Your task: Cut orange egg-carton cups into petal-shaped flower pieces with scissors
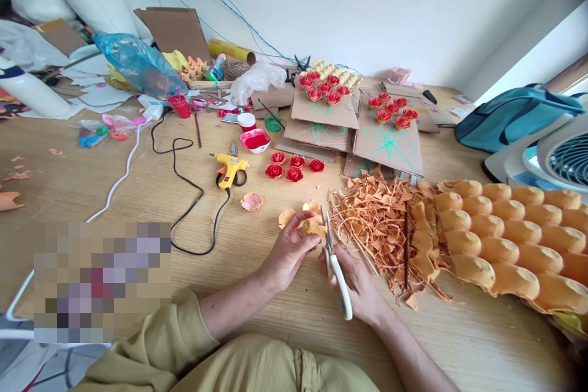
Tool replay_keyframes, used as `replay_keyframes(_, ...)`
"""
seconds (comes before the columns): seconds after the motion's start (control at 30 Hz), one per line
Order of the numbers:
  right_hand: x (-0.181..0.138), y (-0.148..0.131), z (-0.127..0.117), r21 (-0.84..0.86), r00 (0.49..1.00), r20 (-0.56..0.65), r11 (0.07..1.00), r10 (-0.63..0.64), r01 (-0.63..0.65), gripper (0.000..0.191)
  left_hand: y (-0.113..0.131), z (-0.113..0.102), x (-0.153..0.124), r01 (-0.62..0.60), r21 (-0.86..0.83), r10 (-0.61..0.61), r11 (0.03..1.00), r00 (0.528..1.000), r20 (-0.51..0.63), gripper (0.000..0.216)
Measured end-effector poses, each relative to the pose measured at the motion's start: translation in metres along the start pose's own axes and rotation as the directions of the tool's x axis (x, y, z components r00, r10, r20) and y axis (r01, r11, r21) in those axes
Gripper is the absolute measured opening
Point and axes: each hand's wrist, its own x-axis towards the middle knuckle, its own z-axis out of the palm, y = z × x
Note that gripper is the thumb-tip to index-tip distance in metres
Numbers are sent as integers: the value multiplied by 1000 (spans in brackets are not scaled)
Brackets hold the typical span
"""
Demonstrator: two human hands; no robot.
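My left hand (287, 257) pinches an orange egg-carton cup (314, 228) between thumb and fingers. White-handled scissors (339, 278) are in my right hand (353, 282), their blades pointing up beside the cup's right side. Whether the blades touch the cup I cannot tell. Just beyond my left fingers lie a trimmed yellow-orange cup (286, 218) and another cup (310, 206), partly hidden. A pinkish cut cup (252, 201) sits farther left. To the right of the scissors is a heap of orange carton scraps (372, 214).
Orange egg trays (514, 226) fill the right side. A yellow glue gun (229, 170) with a black cord lies at centre left, near a bowl of red paint (255, 141). Several red paper roses (294, 161) stand on the table and on cardboard sheets (388, 141) behind.
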Motion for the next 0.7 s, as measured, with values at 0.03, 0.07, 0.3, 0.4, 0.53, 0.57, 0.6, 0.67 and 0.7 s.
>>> replay_keyframes(0.03,0,1,0,-12,1000,1,1000,-7,7,33,-1,0,-1,-13,6,13,1000,1000,-4,46)
replay_keyframes(0.07,0,2,1,-24,1000,3,1000,-12,12,34,-2,0,-1,-32,17,33,999,999,-7,46)
replay_keyframes(0.3,-2,10,4,-35,1000,5,999,-20,20,38,0,4,-4,-80,35,79,996,997,22,46)
replay_keyframes(0.4,-1,8,4,-48,999,-3,998,-42,41,38,1,6,-5,-48,0,48,999,999,15,45)
replay_keyframes(0.53,0,4,4,-52,998,-32,997,-61,59,37,1,9,-8,-13,-50,13,999,1000,15,45)
replay_keyframes(0.57,0,3,4,-51,997,-41,997,-67,65,37,1,9,-8,-5,-60,6,998,1000,17,45)
replay_keyframes(0.6,-1,4,4,-50,996,-48,996,-72,70,37,1,10,-9,1,-69,1,998,1000,19,45)
replay_keyframes(0.67,-1,5,5,-48,995,-59,996,-80,77,37,1,10,-9,7,-81,-5,997,1000,24,46)
replay_keyframes(0.7,-1,5,6,-50,995,-63,996,-81,78,38,1,10,-9,8,-85,-6,996,1000,28,46)
